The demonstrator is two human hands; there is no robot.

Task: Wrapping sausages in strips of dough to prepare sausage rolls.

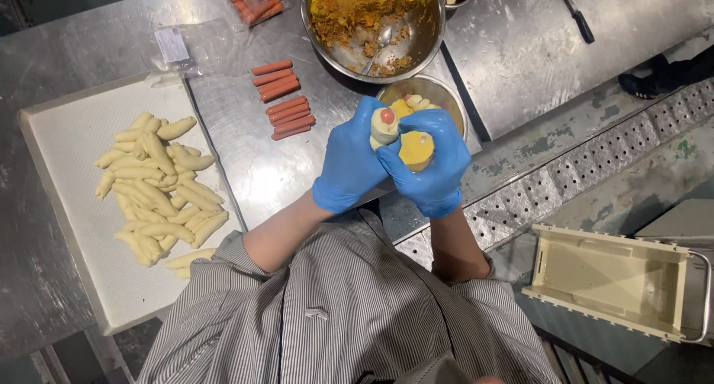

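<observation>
Left hand: the blue-gloved left hand (pixel 348 161) is clenched round a dough-wrapped sausage (pixel 384 126), whose red tip shows at the top of the pale roll.
Right hand: the blue-gloved right hand (pixel 431 164) grasps a lump of yellow dough (pixel 416 149), touching the roll at its 3 o'clock side.
Where the roll is: held above the table edge, just at 6 o'clock of the small steel bowl (pixel 439 94), which holds more yellow dough pieces.
Large bowl: a large steel bowl (pixel 372 27) of orange-brown crumb mix sits at 12 o'clock of the hands, a spoon lying in it.
Bare sausages: two small groups of sausages (pixel 282 101) lie on the steel table (pixel 245 161) at 10 o'clock of the hands.
Tray: a white tray (pixel 67 205) at 9 o'clock carries a heap of finished dough rolls (pixel 160 190).
Packet: an opened sausage packet (pixel 253 1) lies at 11 o'clock, near the top edge.
Cream box: a cream plastic box (pixel 610 280) rests at 4 o'clock, well apart from the hands.
</observation>
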